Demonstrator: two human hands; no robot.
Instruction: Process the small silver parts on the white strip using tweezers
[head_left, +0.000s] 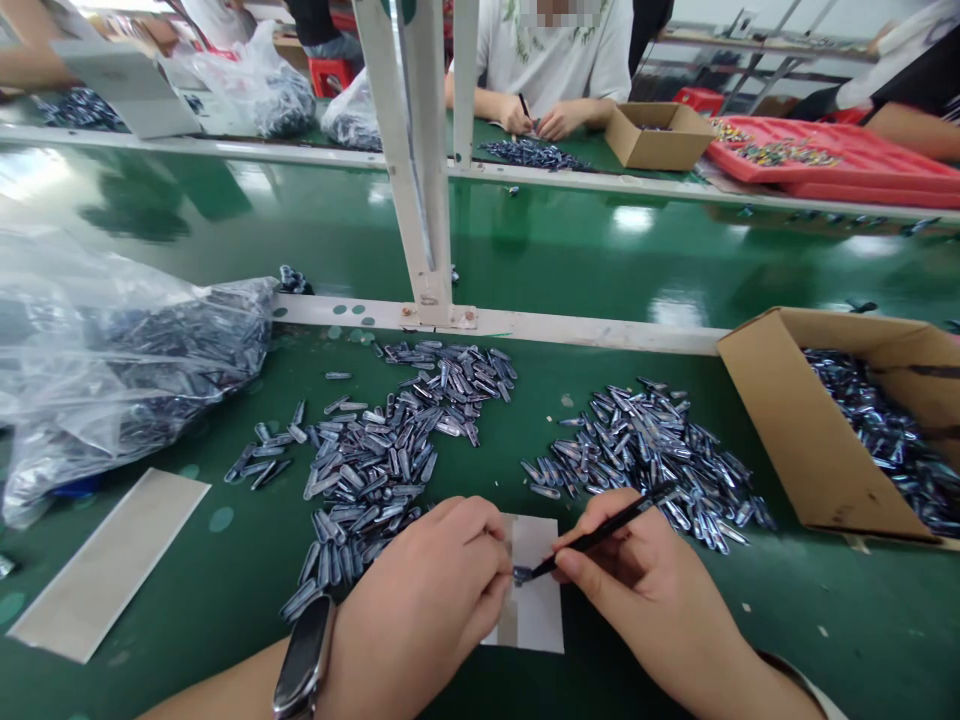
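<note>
My left hand [442, 590], with a dark watch on its wrist, pinches a small dark glossy plastic piece [520, 575] between thumb and fingertips. In my right hand [652, 590] are slim black tweezers [615, 520], gripped like a pen, with their tip at the piece. Below both hands lies a white card [544, 620] with a beige strip along it. My left fingers hide part of the card and most of the piece. Left of centre spreads a pile of similar translucent dark pieces [375, 450]; another shinier pile [652, 450] lies beyond my right hand.
A cardboard box [795, 430] of pieces stands at right. At left are a clear plastic bag [135, 370] of pieces and a beige strip sheet [112, 560]. A white post [420, 150] rises from the rail. Across the green belt [570, 250], a person works beside red trays [825, 160].
</note>
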